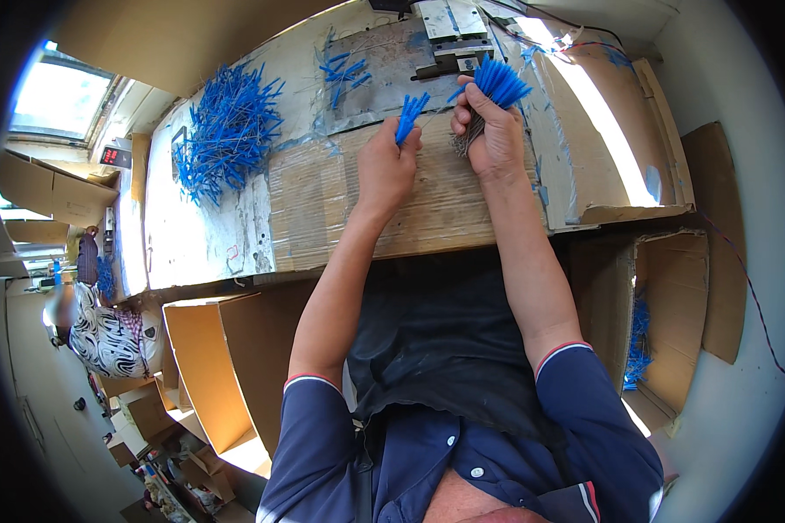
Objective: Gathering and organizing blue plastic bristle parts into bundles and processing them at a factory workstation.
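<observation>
My left hand (387,167) is closed around a small bunch of blue-ended wire pieces (412,115), their blue ends pointing up and away. Close beside it, my right hand (497,139) grips a much thicker bundle of blue-ended wire pieces (501,83). Thin metal wires hang out below that palm. The two hands are apart, above the cardboard-covered part of the workbench (323,205). On the bench at the left lies a big tangled pile of the same wire pieces (228,131). A few loose ones (345,73) are scattered on a metal plate farther back.
A metal fixture (452,35) stands at the bench's far side, with cables behind it. Cardboard boxes stand below the bench edge: one left (209,366), one right (676,305) with blue pieces inside. Another person (113,336) is at the far left, near a window (61,94).
</observation>
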Demonstrator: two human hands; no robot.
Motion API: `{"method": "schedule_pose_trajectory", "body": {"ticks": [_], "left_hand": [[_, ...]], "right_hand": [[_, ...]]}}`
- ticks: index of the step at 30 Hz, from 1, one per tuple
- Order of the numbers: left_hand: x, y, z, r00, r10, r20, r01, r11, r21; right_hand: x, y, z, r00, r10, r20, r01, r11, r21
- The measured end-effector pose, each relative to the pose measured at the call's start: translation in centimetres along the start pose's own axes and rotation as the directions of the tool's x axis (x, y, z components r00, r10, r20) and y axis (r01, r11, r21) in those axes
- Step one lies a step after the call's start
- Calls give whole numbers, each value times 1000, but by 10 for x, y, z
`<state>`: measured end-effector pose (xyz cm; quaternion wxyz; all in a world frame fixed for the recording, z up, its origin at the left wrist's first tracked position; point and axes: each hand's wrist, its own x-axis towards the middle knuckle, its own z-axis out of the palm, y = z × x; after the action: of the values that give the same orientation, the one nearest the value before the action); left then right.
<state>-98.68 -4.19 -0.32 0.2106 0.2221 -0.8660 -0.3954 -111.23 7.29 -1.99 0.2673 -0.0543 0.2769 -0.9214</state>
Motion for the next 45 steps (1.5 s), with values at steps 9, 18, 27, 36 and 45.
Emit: {"method": "schedule_pose_trajectory", "body": {"ticks": [9,18,27,36,45], "left_hand": [[-8,-3,-6,996,-75,-40,72,996,-53],[-8,-18,2,963,193,-190,-163,973,162],[-14,-22,2,949,230,-218,-180,958,224],[-21,-15,-2,963,182,-199,-145,972,185],[-27,-14,-13,961,212,-177,-173,962,213]], "right_hand": [[2,1,-2,992,104,70,-110,991,80],[-3,5,8,999,10,45,-4,993,-117],[-8,4,15,998,-25,66,37,981,-193],[-10,6,17,995,-98,30,102,950,-296],[-7,14,5,949,-291,123,288,636,-716]]}}
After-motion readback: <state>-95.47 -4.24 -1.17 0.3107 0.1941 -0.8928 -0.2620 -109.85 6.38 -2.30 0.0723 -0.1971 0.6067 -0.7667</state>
